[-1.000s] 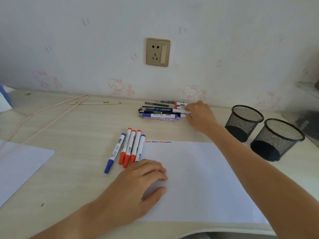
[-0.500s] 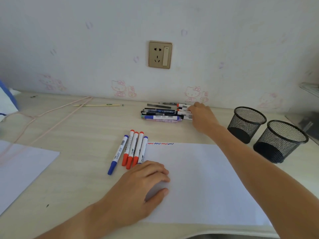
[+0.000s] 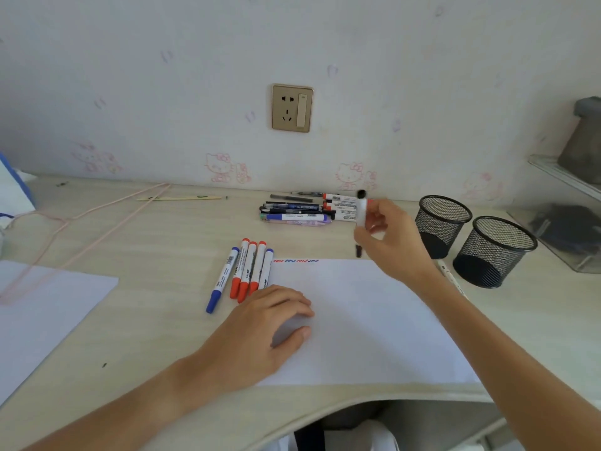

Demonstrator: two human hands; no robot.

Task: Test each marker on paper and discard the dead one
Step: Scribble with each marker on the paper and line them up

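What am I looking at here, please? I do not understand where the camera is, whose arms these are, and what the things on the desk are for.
There is no machine here. A person wears a camera on the head, so the one picture looks forward and down at that person's own arms. The left hand rests on a white sheet of paper, on which short red and blue squiggles are drawn along the far edge. The right hand is raised above the desk and grips a marker; it looks white with a black end, but it is blurred. Beside the paper lie four markers in a row, two blue and two red. Near the wall is a pile of pens and markers. To the right stand two black mesh cups.
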